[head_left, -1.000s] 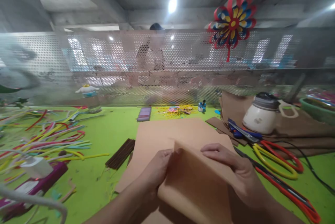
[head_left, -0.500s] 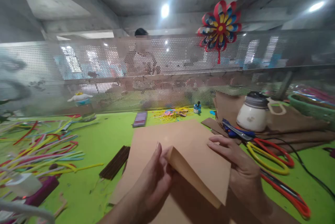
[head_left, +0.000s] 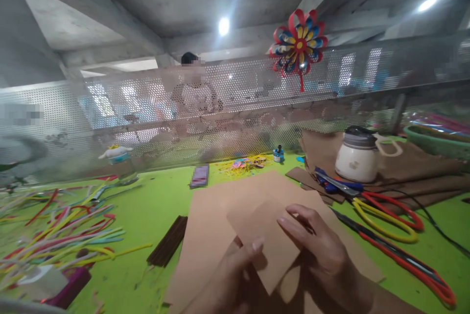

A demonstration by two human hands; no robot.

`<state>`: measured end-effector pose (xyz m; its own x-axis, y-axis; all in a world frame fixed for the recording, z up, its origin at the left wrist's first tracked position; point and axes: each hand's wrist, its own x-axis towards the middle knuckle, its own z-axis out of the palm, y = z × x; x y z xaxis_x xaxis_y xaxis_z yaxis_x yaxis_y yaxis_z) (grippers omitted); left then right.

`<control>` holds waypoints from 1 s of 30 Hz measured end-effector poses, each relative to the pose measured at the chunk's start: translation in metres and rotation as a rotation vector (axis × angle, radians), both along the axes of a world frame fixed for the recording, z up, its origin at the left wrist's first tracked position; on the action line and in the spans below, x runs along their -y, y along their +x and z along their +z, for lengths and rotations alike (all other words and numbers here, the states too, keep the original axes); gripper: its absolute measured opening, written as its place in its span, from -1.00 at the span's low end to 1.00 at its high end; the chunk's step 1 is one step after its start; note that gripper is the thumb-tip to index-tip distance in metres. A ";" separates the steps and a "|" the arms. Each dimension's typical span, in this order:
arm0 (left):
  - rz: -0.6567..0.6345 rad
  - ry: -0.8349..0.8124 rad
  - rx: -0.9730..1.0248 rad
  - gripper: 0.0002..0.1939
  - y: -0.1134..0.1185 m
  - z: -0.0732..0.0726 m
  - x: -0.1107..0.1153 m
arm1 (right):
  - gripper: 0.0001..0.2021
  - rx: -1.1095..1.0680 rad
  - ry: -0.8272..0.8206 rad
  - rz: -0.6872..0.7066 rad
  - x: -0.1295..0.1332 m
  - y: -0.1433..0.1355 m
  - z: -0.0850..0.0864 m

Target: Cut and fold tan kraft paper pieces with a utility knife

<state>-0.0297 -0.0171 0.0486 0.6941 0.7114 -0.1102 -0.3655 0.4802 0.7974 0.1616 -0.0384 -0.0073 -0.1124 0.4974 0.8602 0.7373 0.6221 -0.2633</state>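
both hands are working a folded piece of tan paper [head_left: 268, 240] low in the middle of the view, over a larger tan sheet [head_left: 209, 221] lying flat on the green counter [head_left: 157, 206]. the left hand [head_left: 235, 279] is pinching the piece from below, thumb on top near its lower edge; the right hand [head_left: 319, 260] is pressing fingers flat on its right side, so both are closed on the same piece and sitting close together. the piece is lying like a tilted diamond (one corner pointing down toward the person, another up and away), its long axis running from the far left to the near right.

left of the sheet, a bundle of dark sticks [head_left: 168, 240] is lying just beside its edge, slanting away to the right. farther left, coloured pipe cleaners [head_left: 62, 235] are sprawling over the counter. to the right, red and yellow loops [head_left: 389, 211] are lying near blue scissors [head_left: 336, 184], with a white jug [head_left: 355, 155] standing on brown sheets [head_left: 422, 167] behind them. a red, blue and yellow pinwheel [head_left: 298, 44] is hanging on the perforated screen [head_left: 110, 118]
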 end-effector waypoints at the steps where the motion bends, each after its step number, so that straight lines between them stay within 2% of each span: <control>1: 0.008 -0.029 0.040 -0.40 -0.001 -0.001 -0.002 | -0.43 0.007 0.005 0.011 -0.001 0.000 -0.001; 4: 0.013 -0.082 0.113 -0.40 -0.002 -0.007 -0.007 | -0.38 0.004 0.016 0.034 -0.002 -0.001 0.000; 7: 0.022 -0.057 0.123 -0.38 -0.003 -0.012 -0.011 | -0.37 -0.005 -0.009 0.062 0.002 -0.003 0.005; 11: 0.049 -0.001 0.078 -0.38 -0.003 -0.015 -0.015 | -0.44 -0.126 -0.123 0.158 0.011 -0.007 0.015; 13: 0.056 0.007 0.024 -0.37 -0.004 -0.016 -0.017 | -0.48 -0.244 -0.232 0.252 0.013 -0.004 0.022; 16: 0.071 0.016 -0.038 -0.36 -0.004 -0.019 -0.021 | -0.55 -0.517 -0.480 0.407 0.009 0.005 0.032; 20: 0.047 0.035 -0.070 -0.40 -0.003 -0.023 -0.024 | -0.58 -0.919 -0.832 0.433 0.000 0.015 0.038; 23: -0.018 0.061 -0.049 -0.45 -0.002 -0.024 -0.023 | -0.56 -0.846 -0.968 0.513 -0.001 0.016 0.041; 27: -0.076 0.095 -0.049 -0.56 -0.003 -0.021 -0.019 | -0.61 -0.627 -1.019 0.524 0.003 0.017 0.045; 30: -0.051 0.099 -0.053 -0.55 0.001 -0.017 -0.010 | -0.67 -0.557 -1.015 0.519 0.003 0.022 0.045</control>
<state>-0.0285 -0.0070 0.0316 0.7248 0.6845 -0.0783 -0.2989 0.4147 0.8595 0.1833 -0.0415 0.0373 -0.2380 0.9647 0.1130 0.1040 0.1410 -0.9845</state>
